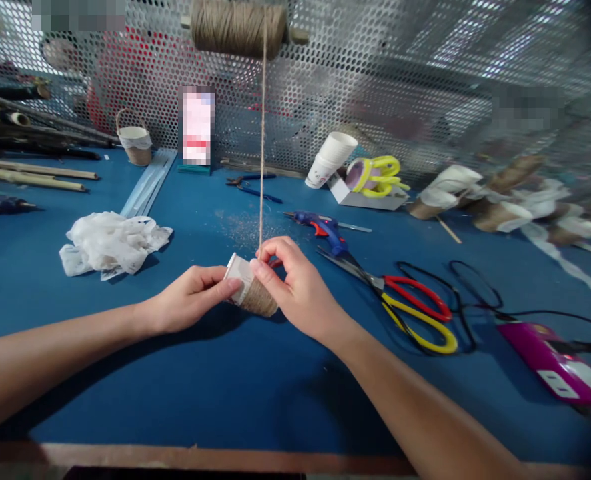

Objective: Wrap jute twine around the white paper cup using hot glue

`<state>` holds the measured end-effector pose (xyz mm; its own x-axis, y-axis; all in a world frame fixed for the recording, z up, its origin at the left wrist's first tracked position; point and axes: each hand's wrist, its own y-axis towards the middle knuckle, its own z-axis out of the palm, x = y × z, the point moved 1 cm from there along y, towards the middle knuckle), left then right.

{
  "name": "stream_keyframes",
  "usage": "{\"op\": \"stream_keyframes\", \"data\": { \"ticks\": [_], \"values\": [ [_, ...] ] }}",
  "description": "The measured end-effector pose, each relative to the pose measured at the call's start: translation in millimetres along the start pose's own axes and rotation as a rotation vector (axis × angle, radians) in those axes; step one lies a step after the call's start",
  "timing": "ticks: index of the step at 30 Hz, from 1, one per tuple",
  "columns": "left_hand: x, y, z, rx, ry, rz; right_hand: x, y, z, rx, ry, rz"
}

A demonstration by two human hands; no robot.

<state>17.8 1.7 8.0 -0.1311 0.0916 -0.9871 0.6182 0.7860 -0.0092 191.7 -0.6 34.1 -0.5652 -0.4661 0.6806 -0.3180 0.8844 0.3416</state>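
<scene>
A white paper cup (243, 272), tilted on its side, has its lower part wrapped in brown twine (259, 299). My left hand (195, 293) grips the cup near its rim, thumb on the near side. At the cup's upper side my right hand (295, 280) pinches the strand of twine (262, 147) between thumb and fingers. That strand runs taut up to a big twine spool (238, 27) on a wooden rod. Beyond the cup, small bits of debris (245, 227) lie on the blue table.
To the right lie a blue glue gun (320, 227), large scissors (405, 300) with red and yellow handles, a black cable and a purple power strip (555, 363). Stacked cups (330, 160) stand behind. On the left are crumpled white lace (115, 243), a finished-looking basket (135, 143) and sticks (35, 173).
</scene>
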Motion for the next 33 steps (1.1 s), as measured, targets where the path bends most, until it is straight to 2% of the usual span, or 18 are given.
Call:
{"op": "stream_keyframes", "data": {
  "ticks": [9, 14, 19, 23, 27, 33],
  "values": [
    [0, -3, 2.5, 0.023, 0.106, 0.072, -5, 3, -2, 0.028, 0.166, 0.149],
    [0, -3, 1.7, 0.005, 0.113, 0.107, -6, 2, 1, 0.012, 0.124, 0.13],
    [2, -2, 0.9, 0.028, 0.115, 0.079, -6, 0, 5, -0.03, 0.039, 0.071],
    [1, 0, 1.6, 0.024, -0.093, 0.004, -7, 0, 7, -0.042, -0.002, 0.015],
    [2, 2, 2.3, -0.061, -0.366, -0.098, -5, -2, 9, -0.031, -0.016, -0.009],
    [2, 3, 2.0, -0.106, -0.409, -0.106, -3, -3, 11, -0.001, -0.005, 0.004]
  ]
}}
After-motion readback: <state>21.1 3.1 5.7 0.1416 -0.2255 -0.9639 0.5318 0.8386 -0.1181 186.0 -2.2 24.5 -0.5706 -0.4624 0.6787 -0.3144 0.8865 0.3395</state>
